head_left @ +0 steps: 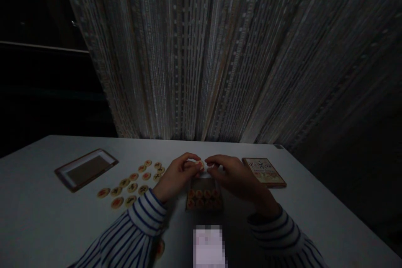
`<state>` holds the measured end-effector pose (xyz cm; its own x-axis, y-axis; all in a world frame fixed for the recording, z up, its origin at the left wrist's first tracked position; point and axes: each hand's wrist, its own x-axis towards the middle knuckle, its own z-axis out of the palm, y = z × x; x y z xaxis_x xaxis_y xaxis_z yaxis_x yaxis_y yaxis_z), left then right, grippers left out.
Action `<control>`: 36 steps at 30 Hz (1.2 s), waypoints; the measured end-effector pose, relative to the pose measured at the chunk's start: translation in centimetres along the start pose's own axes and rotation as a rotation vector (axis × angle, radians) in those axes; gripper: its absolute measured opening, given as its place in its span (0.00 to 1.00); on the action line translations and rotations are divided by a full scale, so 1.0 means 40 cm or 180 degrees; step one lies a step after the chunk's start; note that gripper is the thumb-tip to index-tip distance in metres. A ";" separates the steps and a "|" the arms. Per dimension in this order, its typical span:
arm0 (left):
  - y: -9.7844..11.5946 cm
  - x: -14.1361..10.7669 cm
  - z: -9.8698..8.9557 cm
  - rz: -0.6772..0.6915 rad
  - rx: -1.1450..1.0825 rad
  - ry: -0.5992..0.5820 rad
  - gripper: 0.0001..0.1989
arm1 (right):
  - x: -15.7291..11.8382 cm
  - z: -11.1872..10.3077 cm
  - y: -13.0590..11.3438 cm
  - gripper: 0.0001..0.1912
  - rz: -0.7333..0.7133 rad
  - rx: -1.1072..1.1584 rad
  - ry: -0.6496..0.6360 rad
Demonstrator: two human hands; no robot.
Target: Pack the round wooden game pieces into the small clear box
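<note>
Between the thumb and fingers of my left hand (179, 174) is a round xiangqi piece (200, 164) with a red character. My right hand (234, 174) is close by on the right, its thumb and forefinger apart with nothing visible between them. Both hands are over the far part of a small open box (186, 208). Two rows of xiangqi pieces (199, 194) with red characters lie in its near part; bare bottom shows behind them. Left of my left hand, several loose xiangqi pieces (132, 187), red and black, are scattered on the white table (63, 226).
An open, shallow tray-like box (112, 161) lies at the far left. A printed box lid (264, 171) is on the right. Another piece (160, 249) lies beside my left sleeve. A string curtain (188, 71) hangs behind the table. The light is dim.
</note>
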<state>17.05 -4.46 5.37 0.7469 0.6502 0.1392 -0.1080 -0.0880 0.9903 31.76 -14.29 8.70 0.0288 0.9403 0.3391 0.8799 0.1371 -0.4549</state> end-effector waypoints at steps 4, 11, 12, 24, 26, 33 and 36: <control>-0.013 0.008 -0.006 -0.0088 -0.0080 0.0146 0.14 | 0.013 0.004 0.001 0.13 -0.0121 -0.0252 -0.0029; -0.037 0.018 -0.012 -0.0271 -0.0289 0.0361 0.14 | 0.027 0.039 0.016 0.13 -0.0314 -0.0559 -0.0123; -0.038 0.018 -0.012 -0.0296 -0.0252 0.0388 0.14 | 0.027 0.043 0.018 0.13 -0.0319 -0.0565 -0.0125; -0.031 0.013 -0.007 -0.0348 -0.0103 0.0409 0.11 | 0.026 0.058 0.015 0.12 -0.0359 -0.0744 -0.0140; -0.029 0.014 -0.006 -0.0351 -0.0139 0.0386 0.10 | 0.026 0.059 0.017 0.12 -0.0385 -0.0798 -0.0129; -0.040 0.019 -0.009 -0.0380 -0.0150 0.0439 0.11 | 0.025 0.056 0.019 0.12 -0.0372 -0.0888 -0.0235; -0.050 0.018 -0.012 -0.0338 -0.0035 0.0390 0.11 | 0.025 0.056 0.020 0.13 -0.0354 -0.0938 -0.0289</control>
<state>17.49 -3.46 3.47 0.6690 0.7426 0.0316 -0.0404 -0.0061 0.9992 31.43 -12.54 6.83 -0.1059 0.9504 0.2925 0.9751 0.1570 -0.1569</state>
